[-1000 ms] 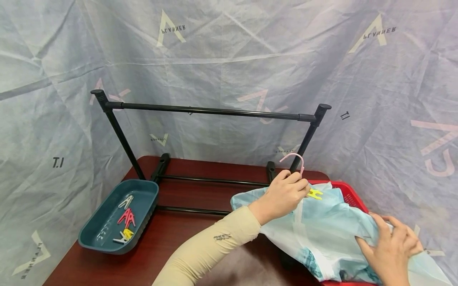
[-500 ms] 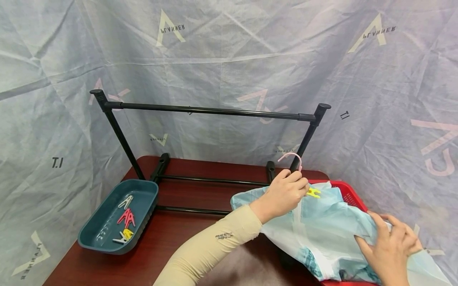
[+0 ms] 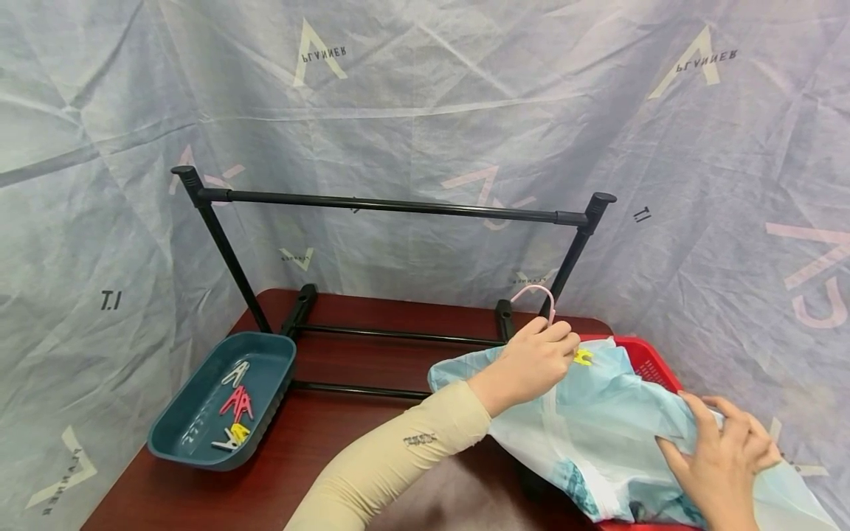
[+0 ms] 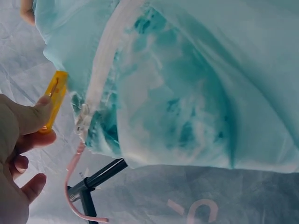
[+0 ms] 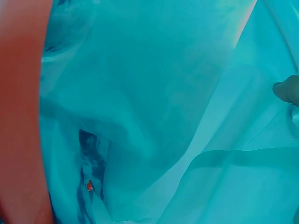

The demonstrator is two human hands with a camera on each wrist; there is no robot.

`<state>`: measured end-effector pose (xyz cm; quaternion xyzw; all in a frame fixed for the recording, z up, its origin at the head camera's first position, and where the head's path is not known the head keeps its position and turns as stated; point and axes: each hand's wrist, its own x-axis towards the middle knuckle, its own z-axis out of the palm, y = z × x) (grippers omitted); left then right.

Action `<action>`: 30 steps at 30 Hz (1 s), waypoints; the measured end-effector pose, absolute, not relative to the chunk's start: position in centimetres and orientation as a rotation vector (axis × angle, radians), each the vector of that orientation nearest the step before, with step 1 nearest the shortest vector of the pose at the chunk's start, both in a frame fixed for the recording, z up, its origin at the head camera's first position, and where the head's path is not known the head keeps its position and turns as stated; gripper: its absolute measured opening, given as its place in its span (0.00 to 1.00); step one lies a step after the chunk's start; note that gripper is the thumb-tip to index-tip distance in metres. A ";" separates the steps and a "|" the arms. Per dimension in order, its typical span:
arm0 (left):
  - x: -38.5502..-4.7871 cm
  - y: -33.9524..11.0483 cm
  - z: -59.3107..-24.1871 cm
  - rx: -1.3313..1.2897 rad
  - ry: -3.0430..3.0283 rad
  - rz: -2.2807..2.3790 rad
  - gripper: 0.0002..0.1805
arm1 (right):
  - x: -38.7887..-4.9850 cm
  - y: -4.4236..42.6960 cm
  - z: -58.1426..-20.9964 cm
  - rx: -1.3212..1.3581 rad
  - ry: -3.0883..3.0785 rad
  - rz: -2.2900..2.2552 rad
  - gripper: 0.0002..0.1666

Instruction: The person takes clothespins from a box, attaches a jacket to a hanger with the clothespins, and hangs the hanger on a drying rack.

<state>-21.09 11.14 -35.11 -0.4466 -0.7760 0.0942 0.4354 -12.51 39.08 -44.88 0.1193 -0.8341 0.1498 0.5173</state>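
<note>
A light blue zip-up jacket (image 3: 598,413) hangs on a hanger whose pink hook (image 3: 541,289) sticks up at its collar. In the left wrist view, my left hand (image 4: 21,144) pinches a yellow clothespin (image 4: 56,100) between thumb and forefinger, at the jacket's edge beside the zipper (image 4: 100,65). Whether the clothespin bites the cloth is unclear. My left hand (image 3: 531,361) partly covers the clothespin (image 3: 583,357) in the head view. On the jacket's right side, my right hand (image 3: 724,457) grips the fabric between thumb and fingers. Cloth fills most of the right wrist view.
A black rack (image 3: 398,206) with a crossbar stands at the back of the dark red table (image 3: 372,435). Left of it, a teal tray (image 3: 169,420) contains several clothespins. Under the jacket is a red basket (image 3: 654,365). Grey printed cloth (image 3: 412,74) hangs behind.
The hanger's hook has swung slightly left. My left hand has shifted a little right, covering more of the yellow clothespin. The right hand has hardly moved.
</note>
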 end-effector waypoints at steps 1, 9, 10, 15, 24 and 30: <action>-21.0 11.2 -35.0 -1.111 -1.931 0.251 0.16 | -12.5 39.1 -44.9 0.288 -2.007 0.358 0.43; -20.5 11.6 -34.5 -1.108 -1.987 0.338 0.18 | -12.4 39.0 -44.8 0.305 -2.052 0.373 0.44; -20.5 11.6 -34.3 -1.114 -1.999 0.339 0.17 | -12.4 39.0 -44.8 0.308 -2.052 0.376 0.44; -20.6 11.3 -34.0 -1.138 -2.046 0.327 0.13 | -12.5 39.1 -44.9 0.309 -2.044 0.376 0.44; -21.6 11.3 -35.1 -1.154 -1.955 0.102 0.19 | -12.6 39.1 -44.9 0.303 -2.050 0.390 0.44; -22.1 11.4 -35.7 -1.168 -1.869 0.045 0.13 | -12.7 38.8 -44.9 0.304 -2.014 0.391 0.43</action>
